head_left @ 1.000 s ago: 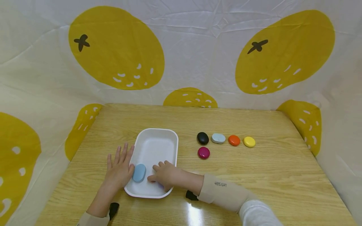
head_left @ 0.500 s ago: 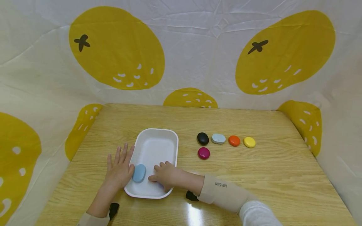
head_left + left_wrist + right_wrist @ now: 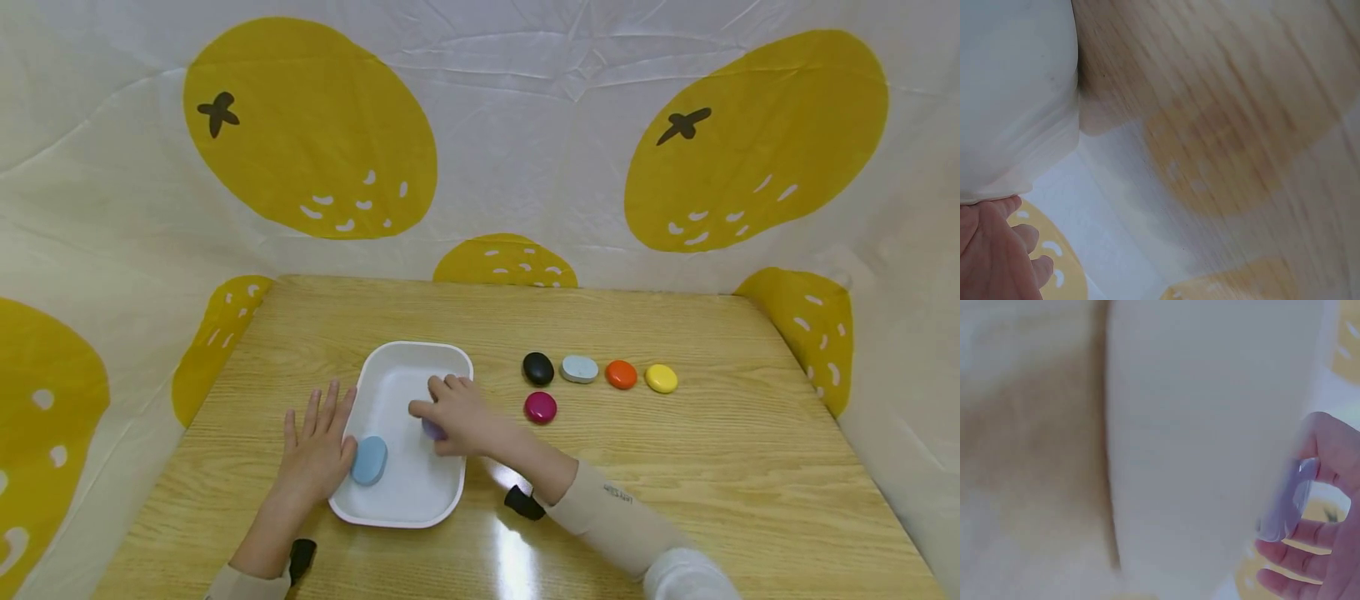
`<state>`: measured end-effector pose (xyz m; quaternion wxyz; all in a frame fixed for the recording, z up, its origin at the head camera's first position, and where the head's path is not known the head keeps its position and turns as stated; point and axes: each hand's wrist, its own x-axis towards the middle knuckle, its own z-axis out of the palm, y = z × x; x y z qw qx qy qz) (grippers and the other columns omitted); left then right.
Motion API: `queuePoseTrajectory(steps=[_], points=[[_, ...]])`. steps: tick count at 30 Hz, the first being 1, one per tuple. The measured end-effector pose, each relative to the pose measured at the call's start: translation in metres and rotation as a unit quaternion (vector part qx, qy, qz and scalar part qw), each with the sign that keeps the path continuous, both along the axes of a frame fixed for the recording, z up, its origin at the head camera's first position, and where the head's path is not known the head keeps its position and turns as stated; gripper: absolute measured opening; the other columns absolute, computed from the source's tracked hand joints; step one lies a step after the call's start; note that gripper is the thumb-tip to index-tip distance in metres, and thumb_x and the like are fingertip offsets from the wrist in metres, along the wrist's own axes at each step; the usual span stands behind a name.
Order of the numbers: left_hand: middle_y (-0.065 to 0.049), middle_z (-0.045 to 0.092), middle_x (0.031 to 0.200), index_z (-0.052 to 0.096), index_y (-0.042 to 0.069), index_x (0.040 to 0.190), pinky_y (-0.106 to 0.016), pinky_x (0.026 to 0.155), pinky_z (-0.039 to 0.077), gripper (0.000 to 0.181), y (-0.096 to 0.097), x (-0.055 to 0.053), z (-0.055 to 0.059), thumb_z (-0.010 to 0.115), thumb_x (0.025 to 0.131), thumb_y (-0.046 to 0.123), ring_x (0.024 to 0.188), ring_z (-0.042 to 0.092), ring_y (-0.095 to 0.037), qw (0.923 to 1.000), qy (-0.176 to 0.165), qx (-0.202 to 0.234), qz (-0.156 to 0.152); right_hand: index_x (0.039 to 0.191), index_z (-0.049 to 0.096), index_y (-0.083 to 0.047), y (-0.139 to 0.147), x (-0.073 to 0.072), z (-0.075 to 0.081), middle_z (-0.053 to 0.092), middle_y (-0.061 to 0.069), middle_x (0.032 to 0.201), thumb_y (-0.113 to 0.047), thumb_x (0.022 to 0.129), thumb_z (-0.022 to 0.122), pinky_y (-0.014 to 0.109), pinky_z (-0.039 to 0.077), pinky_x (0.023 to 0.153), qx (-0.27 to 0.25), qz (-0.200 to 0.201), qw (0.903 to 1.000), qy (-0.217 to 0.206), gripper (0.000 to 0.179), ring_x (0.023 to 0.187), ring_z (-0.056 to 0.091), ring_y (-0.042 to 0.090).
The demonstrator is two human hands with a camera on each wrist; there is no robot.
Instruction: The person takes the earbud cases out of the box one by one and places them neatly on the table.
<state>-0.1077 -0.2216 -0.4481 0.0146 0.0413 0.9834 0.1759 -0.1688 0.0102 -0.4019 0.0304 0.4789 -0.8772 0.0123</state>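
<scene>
My right hand (image 3: pixel 467 418) is over the right side of the white tray (image 3: pixel 408 500), pinching a purple rounded piece like a smooth pebble (image 3: pixel 432 430). In the right wrist view, thumb and fingers close round the purple piece's edges (image 3: pixel 1287 503), with the tray's outer wall (image 3: pixel 1197 437) in front. A light blue oval piece (image 3: pixel 370 461) lies in the tray at the near left. My left hand (image 3: pixel 317 452) rests along the tray's left side with fingers straight and spread, the thumb at the rim. Its fingers also show beside the tray in the left wrist view.
Right of the tray on the wooden table (image 3: pixel 675 467) lie black (image 3: pixel 537 368), pale grey-blue (image 3: pixel 580 368), orange (image 3: pixel 621 374) and yellow (image 3: pixel 662 378) pieces in a row. A magenta piece (image 3: pixel 541 407) lies below the black one. A patterned cloth (image 3: pixel 517 150) hangs behind.
My right hand has moved from the near part of the tray toward its far right side, carrying the purple piece. My left hand and the light blue piece have stayed in place.
</scene>
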Motion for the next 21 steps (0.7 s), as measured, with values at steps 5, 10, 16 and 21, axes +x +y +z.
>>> queuePoseTrajectory(steps=[5,10,16,21], points=[[-0.019,0.002,0.152,0.016,0.009,0.147,-0.061,0.103,-0.010,0.060,0.001,0.000,0.001,0.039,0.093,0.022,0.138,-0.010,-0.037,1.0000,-0.002,0.003,-0.001,0.109,0.056,-0.019,0.036,-0.014,0.014,0.045,0.004,0.094,-0.024,0.072,0.070,0.027,0.038,0.067,-0.081,-0.060,0.9941,-0.041,0.039,0.081,0.043,0.018],[-0.018,0.002,0.152,0.015,0.009,0.147,-0.061,0.103,-0.010,0.060,0.001,0.000,0.001,0.039,0.093,0.022,0.138,-0.010,-0.037,1.0000,-0.001,0.003,-0.001,0.108,0.058,-0.019,0.075,-0.021,0.014,0.049,0.005,0.095,-0.025,0.071,0.074,0.035,0.044,0.071,-0.109,-0.137,0.9834,-0.048,0.041,0.084,0.049,0.020],[-0.017,0.002,0.153,0.015,0.009,0.147,-0.062,0.103,-0.009,0.060,0.000,0.000,0.000,0.039,0.093,0.021,0.138,-0.009,-0.037,1.0000,0.001,0.000,0.000,0.105,0.058,-0.016,0.118,-0.026,0.004,0.049,0.009,0.095,-0.023,0.071,0.075,0.042,0.046,0.074,-0.109,-0.213,0.9686,-0.070,0.039,0.086,0.050,0.026],[-0.018,0.002,0.152,0.015,0.009,0.147,-0.062,0.103,-0.009,0.061,-0.001,-0.001,-0.001,0.040,0.093,0.021,0.138,-0.008,-0.038,1.0000,0.002,0.002,-0.003,0.107,0.060,-0.013,0.149,-0.026,-0.008,0.052,0.012,0.096,-0.020,0.069,0.076,0.044,0.045,0.075,-0.089,-0.265,0.9562,-0.087,0.041,0.088,0.051,0.029]])
